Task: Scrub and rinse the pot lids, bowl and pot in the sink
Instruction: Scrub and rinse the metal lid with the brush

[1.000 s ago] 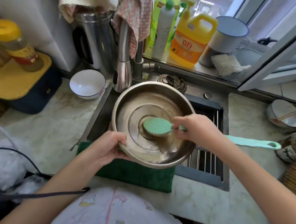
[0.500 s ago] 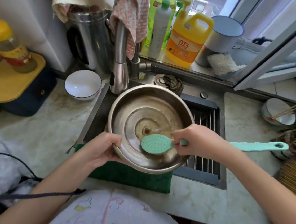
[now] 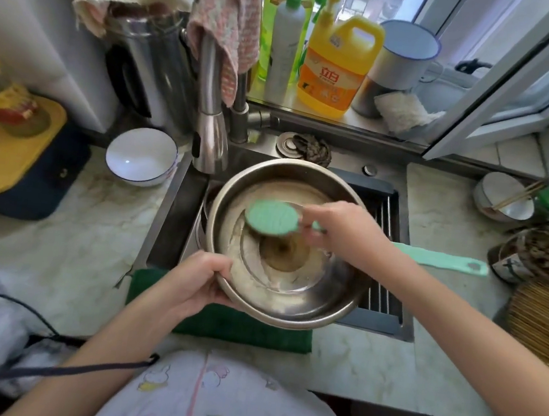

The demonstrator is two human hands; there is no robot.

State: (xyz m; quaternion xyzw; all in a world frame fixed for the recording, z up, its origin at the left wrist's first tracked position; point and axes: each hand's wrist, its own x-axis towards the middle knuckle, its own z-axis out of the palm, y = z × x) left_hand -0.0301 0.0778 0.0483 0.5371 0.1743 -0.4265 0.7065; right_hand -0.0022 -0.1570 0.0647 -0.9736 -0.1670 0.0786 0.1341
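Swept brush (image 3: 272, 217) from near side of bowl (image 3: 321, 299) up to its far-left wall. Grips brush neck in curled right hand (image 3: 341, 234); clamps bowl rim with left hand (image 3: 199, 281), above sink (image 3: 178, 222). Reads "立白" on yellow jug (image 3: 336, 69).

Steel basin (image 3: 290, 303) blocks sink (image 3: 175, 218); faucet (image 3: 207, 141) crowds rear-L; rack (image 3: 388, 215) side open.
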